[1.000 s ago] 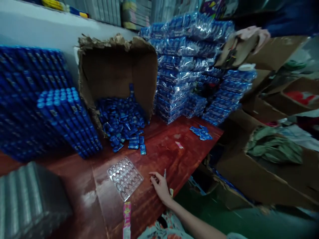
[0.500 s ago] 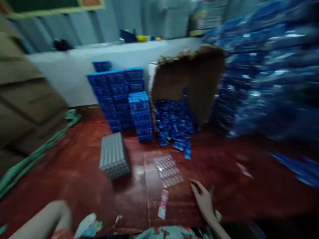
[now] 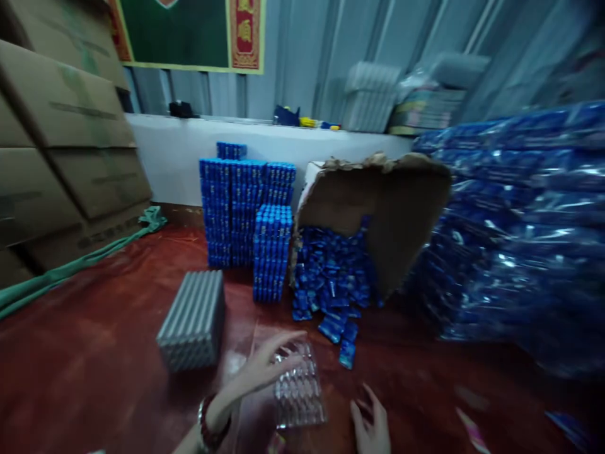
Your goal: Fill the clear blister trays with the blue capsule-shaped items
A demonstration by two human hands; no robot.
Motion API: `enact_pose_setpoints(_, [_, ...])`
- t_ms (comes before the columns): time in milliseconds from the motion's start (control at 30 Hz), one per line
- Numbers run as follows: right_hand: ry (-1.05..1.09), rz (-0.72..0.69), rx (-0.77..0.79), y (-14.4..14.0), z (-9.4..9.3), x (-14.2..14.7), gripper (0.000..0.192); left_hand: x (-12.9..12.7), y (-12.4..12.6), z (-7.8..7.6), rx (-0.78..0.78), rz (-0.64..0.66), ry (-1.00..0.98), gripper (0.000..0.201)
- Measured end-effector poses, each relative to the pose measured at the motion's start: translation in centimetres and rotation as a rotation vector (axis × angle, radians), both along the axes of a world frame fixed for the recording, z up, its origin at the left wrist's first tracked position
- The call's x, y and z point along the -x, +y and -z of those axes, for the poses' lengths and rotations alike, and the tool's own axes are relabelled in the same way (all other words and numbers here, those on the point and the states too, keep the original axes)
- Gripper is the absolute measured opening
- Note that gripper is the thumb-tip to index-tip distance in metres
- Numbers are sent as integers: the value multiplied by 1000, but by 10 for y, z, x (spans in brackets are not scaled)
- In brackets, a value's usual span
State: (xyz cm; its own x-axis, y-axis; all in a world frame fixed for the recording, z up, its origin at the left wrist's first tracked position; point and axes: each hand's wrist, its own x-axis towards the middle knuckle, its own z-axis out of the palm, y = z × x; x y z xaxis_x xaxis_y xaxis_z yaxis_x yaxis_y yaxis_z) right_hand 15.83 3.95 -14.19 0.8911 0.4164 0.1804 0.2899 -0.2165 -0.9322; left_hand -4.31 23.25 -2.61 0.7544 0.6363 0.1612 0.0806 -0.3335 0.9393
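Note:
A clear plastic blister tray (image 3: 300, 394) with rows of hollows lies on the red-brown surface in front of me. My left hand (image 3: 267, 366), with a beaded bracelet at the wrist, reaches over its upper left part, fingers stretched and apart. Whether those fingers touch the tray I cannot tell. To the right of the tray rests my right hand (image 3: 372, 421), its fingers loosely bent and parted, holding nothing. Beyond the tray, small blue packets (image 3: 333, 271) spill from a torn cardboard box (image 3: 411, 208) lying on its side. A grey ribbed block (image 3: 193, 318), like stacked trays, sits left of my left hand.
Tall stacks of blue packs (image 3: 236, 214) stand against the low white wall (image 3: 174, 164). Large plastic-wrapped blue bundles (image 3: 515, 252) rise on the right. Brown cartons (image 3: 80, 126) are piled on the left beside a green cloth strip (image 3: 94, 252). A pink wrapper (image 3: 472, 429) lies at lower right.
My left hand has come into view over the clear tray. The camera has tilted up, so the scene sits lower and more wall shows. My right hand stays right of the tray.

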Motion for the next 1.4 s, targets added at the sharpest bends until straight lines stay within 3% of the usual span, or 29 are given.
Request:
enact_pose_setpoints(100, [-260, 16, 147, 35, -6, -34, 81, -50, 22, 25, -98, -48, 39, 54])
enact_pose_setpoints(233, [-414, -95, 311, 85, -3, -57, 74, -118, 58, 57, -361, -143, 30, 58])
enact_pose_setpoints(333, [-491, -170, 292, 111, -2, -68, 60, -170, 83, 58, -559, -78, -9, 51])
enact_pose_setpoints(433, [-528, -198, 213, 127, -19, -89, 47, -210, 106, 48, -640, -111, -34, 50])
enact_pose_setpoints(567, [-552, -109, 198, 156, -67, -158, 48, -238, 136, 46, -635, -361, -20, 56])
enact_pose_setpoints(700, [-555, -39, 241, 194, -111, -258, 56, -251, 159, 60, -634, -435, -1, 60])
enact_pose_setpoints(800, [-556, -8, 307, 218, -130, -316, 59, -258, 173, 67, -649, -479, 13, 64])
enact_pose_setpoints(867, [-557, 6, 366, 232, -135, -338, 61, -262, 182, 66, -665, -495, 11, 64])
enact_pose_setpoints(967, [-556, 18, 466, 249, -133, -345, 65, -264, 193, 59, -622, -440, 18, 61])
enact_pose_setpoints(1067, [-569, 23, 561, 253, -125, -331, 65, -264, 198, 49, -534, -369, 52, 62])
enact_pose_setpoints(1233, [-620, -58, 691, 236, -115, -293, 60, -268, 193, 36, -494, -359, 145, 54])
enact_pose_setpoints(1400, [-700, -155, 766, 224, -111, -242, 52, -270, 177, 35, -549, -305, 212, 44])
